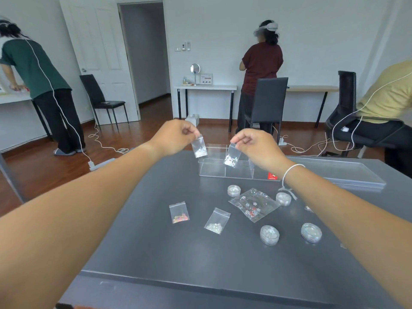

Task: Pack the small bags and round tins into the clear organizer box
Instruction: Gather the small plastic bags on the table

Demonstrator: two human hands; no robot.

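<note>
Head view looks down two bare forearms reaching over a dark grey bench [156, 241]. Left hand [176, 136] has its grip pinched on the top edge of a small clear bag [199, 148] with white bits in its bottom, which hangs just above the near left end of the clear organizer box [225, 170]. Right hand [256, 146] pinches a second small bag [231, 156] the same way, tilted, hanging over the middle of the box (a white cord bracelet [289, 172] circles that wrist). The box stands at the far side of the bench, with dividers inside and a red sticker [273, 175] on its front wall; its clear lid [338, 172] lies flat to the right of it. Nearer the camera lie a bag of pink and orange pieces [179, 212], a bag of clear stones [217, 220] and a larger flowered bag [254, 204]. Four round tins sit around them: one [234, 190] just left of the flowered bag, one [283, 198] just right of it, and two nearer ones [269, 234] [311, 232] side by side but apart. Other people stand or sit at desks along the far walls.
</note>
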